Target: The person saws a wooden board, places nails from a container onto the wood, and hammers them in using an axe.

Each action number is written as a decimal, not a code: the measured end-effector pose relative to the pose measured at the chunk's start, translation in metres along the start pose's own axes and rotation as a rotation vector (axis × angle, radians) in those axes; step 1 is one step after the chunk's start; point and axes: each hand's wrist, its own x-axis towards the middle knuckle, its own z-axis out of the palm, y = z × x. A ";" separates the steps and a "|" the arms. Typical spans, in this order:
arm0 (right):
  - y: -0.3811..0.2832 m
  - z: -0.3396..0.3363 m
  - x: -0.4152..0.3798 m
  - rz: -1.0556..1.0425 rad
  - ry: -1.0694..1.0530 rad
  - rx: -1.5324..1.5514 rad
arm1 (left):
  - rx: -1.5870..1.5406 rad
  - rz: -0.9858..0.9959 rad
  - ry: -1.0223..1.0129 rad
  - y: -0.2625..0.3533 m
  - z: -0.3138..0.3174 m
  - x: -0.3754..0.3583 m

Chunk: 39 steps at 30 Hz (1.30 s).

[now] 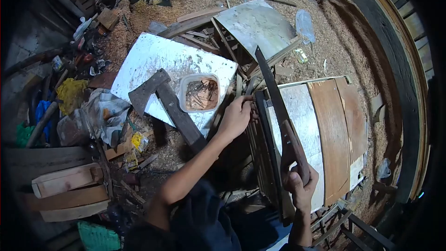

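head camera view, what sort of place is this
Probably a woodworking shop or shed: a handsaw is held in the right hand, an axe lies close by, and what look like wood shavings are strewn around.

We see moderate light falling mostly on upper surfaces: the white board [139,60] left of the left hand [236,118] glares, nearly washed out, and the pale panel [304,125] just beside the right hand [303,188] shines too. Beneath the left hand we find deep shadow, and the dark clothing [200,218] below it loses detail. Far right of both hands, the lens bows a long beam [406,65]; black vignetting swallows the corners. Fine debris far left of the hands looks soft.
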 end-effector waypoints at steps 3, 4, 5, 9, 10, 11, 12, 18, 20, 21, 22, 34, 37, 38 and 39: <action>-0.001 0.002 0.001 0.018 0.039 0.093 | 0.391 0.127 0.165 -0.002 0.001 0.013; 0.000 0.004 0.002 -0.008 0.033 0.068 | 0.545 0.178 0.223 0.004 0.002 0.015; 0.002 0.005 0.003 -0.033 0.029 0.043 | 0.538 0.191 0.237 0.007 0.002 0.017; 0.002 0.007 0.002 -0.050 0.015 0.013 | 0.432 0.173 0.146 0.000 -0.008 0.020; 0.002 0.007 0.003 -0.050 0.016 0.018 | 0.432 0.140 0.136 0.011 -0.008 0.015; 0.001 0.008 0.003 -0.060 0.024 0.032 | 0.450 0.147 0.142 0.009 -0.009 0.016; -0.002 0.009 0.004 -0.070 0.030 0.045 | 0.467 0.155 0.150 0.009 -0.009 0.017; 0.002 0.009 0.004 -0.099 0.022 0.045 | 0.731 0.362 0.319 0.016 0.001 0.011; 0.002 0.008 0.004 -0.101 0.009 0.038 | 0.760 0.426 0.332 0.016 0.001 0.010; 0.002 0.007 0.004 -0.106 0.008 0.051 | 0.773 0.459 0.334 0.017 -0.001 0.009; 0.002 0.006 0.004 -0.112 0.010 0.062 | 0.784 0.492 0.335 0.018 -0.002 0.008; 0.035 -0.003 -0.012 -0.209 -0.029 0.291 | 0.816 0.518 0.272 0.040 0.012 -0.020; 0.014 -0.001 -0.015 -0.153 0.099 0.212 | 0.821 0.387 0.199 0.036 0.013 -0.010; 0.004 0.002 -0.015 -0.134 0.126 0.189 | 0.817 0.331 0.190 0.042 0.012 -0.011; -0.005 0.002 -0.017 -0.123 0.138 0.110 | 0.810 0.367 0.179 0.041 0.010 -0.010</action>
